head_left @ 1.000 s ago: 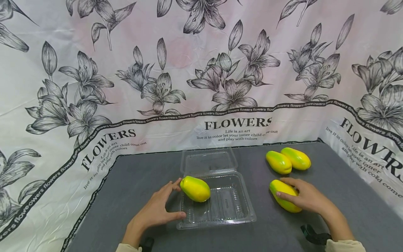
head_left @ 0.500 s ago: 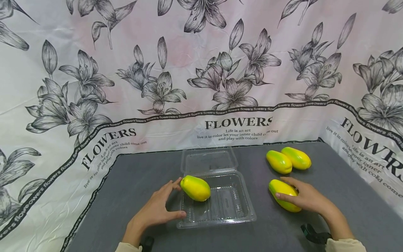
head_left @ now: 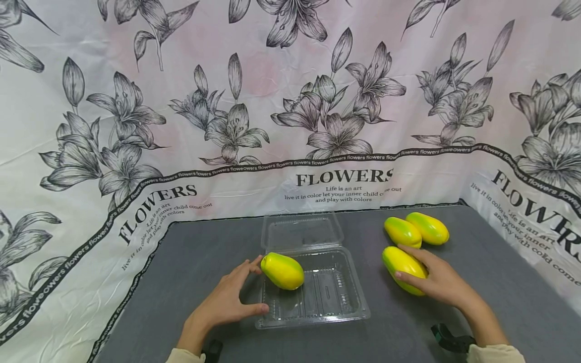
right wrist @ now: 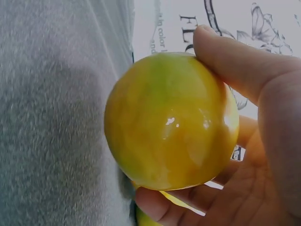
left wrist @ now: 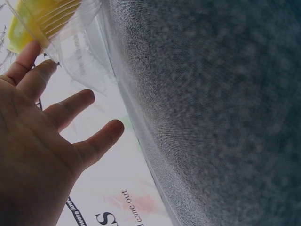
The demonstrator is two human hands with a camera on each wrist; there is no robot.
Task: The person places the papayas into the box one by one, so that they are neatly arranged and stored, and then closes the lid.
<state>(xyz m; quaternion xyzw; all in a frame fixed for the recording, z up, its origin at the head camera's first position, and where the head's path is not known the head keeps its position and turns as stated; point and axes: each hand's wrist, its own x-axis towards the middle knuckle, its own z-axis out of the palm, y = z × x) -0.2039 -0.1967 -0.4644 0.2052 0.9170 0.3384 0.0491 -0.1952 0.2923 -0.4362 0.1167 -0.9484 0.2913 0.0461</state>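
A yellow-green papaya (head_left: pixel 403 266) is held in my right hand (head_left: pixel 440 278), the thumb on its near side and the fingers curled round its far side. The right wrist view shows this papaya (right wrist: pixel 169 125) end-on, lifted off the table. My left hand (head_left: pixel 227 297) rests by the left side of a clear plastic clamshell container (head_left: pixel 358 287), fingers spread, with fingertips right at the wall. Inside the container's left part lies another papaya (head_left: pixel 282 271), tilted. From the left wrist, the left hand (left wrist: pixel 42 122) appears palm-side beside the transparent wall.
Two more papayas, a nearer one (head_left: pixel 403 233) and a farther one (head_left: pixel 427 228), lie together at the back right of the grey table (head_left: pixel 190 262). The container's lid (head_left: pixel 301 232) is folded back behind it. A flower-printed curtain (head_left: pixel 254 191) borders the table's back and sides.
My right hand has raised the papaya off the table and moved it slightly up and left in view. The left hand and the container stay where they were.
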